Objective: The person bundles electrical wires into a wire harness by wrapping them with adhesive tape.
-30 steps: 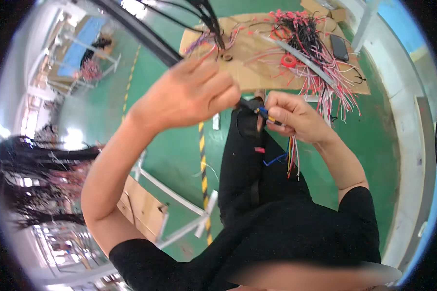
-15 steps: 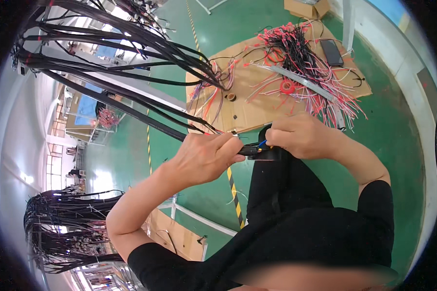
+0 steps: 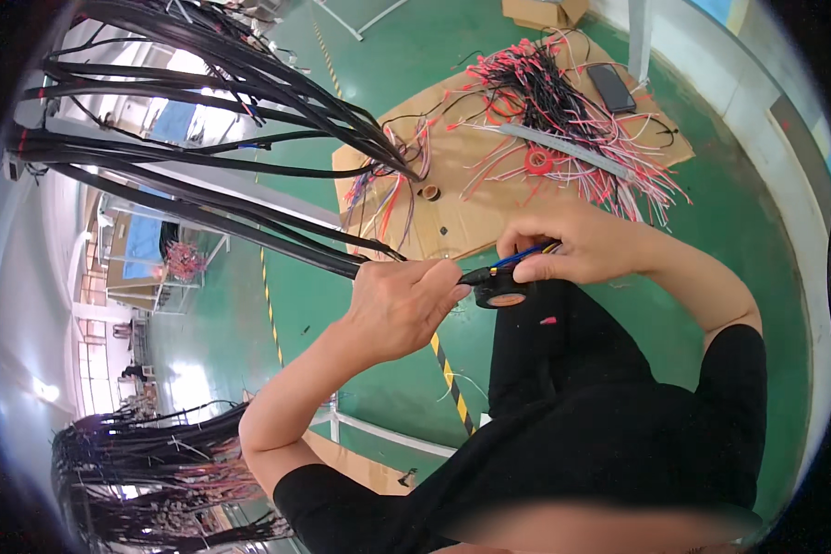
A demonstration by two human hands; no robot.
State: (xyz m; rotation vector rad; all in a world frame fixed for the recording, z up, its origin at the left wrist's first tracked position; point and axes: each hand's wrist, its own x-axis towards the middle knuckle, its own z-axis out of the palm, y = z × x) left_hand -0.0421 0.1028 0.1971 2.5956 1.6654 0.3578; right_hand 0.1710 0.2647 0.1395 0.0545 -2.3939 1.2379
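Observation:
My left hand [image 3: 402, 300] is closed around a thick black cable [image 3: 337, 266], gripping it close to its end. From that end, wrapped in black, thin blue wires [image 3: 522, 256] and a few yellow ones run across to my right hand [image 3: 582, 247]. The right thumb and fingers are closed on these wires. Just under the wires, between both hands, hangs a roll of black tape [image 3: 499, 294] with its pale core showing. Whether the right fingers also touch the roll is hidden.
More black cables [image 3: 194, 102] stretch in from the upper left. A cardboard-covered surface [image 3: 471, 217] ahead bears a heap of red-tipped wires [image 3: 535, 92], a red tape roll [image 3: 538, 162], a grey strip [image 3: 563, 148] and a phone [image 3: 609, 88]. Another cable bundle [image 3: 148, 462] hangs lower left.
My right hand has shifted slightly right and turned, showing more of the blue and yellow wires. The tape roll has tilted so its core shows. My left hand keeps its grip.

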